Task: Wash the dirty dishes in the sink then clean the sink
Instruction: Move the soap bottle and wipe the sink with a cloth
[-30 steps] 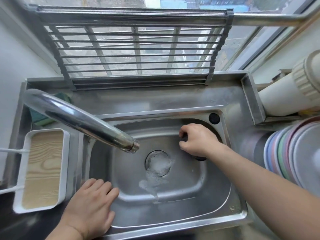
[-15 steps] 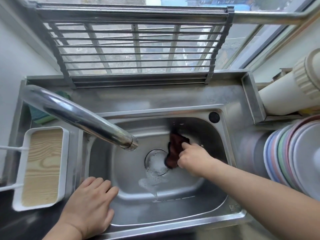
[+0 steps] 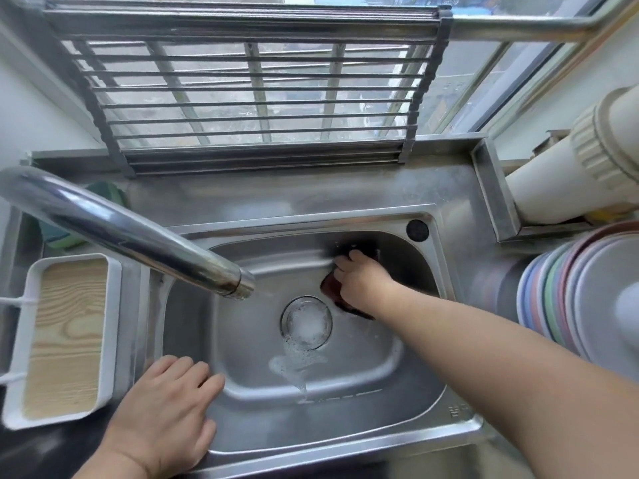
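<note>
Dishes [image 3: 587,292] stacked at right (done, I judge); my right hand [image 3: 363,278] grips the cloth [image 3: 332,288], scrubbing the sink [image 3: 345,426]; left hand [image 3: 166,409] flat, fingers relaxed.

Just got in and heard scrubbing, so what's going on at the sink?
A person is cleaning the sink. The right hand presses a dark red cloth against the far inner wall of the basin, right of the drain. The left hand rests flat on the near left rim. Suds sit at the drain. No dishes are in the basin; plates stand stacked to the right.
</note>
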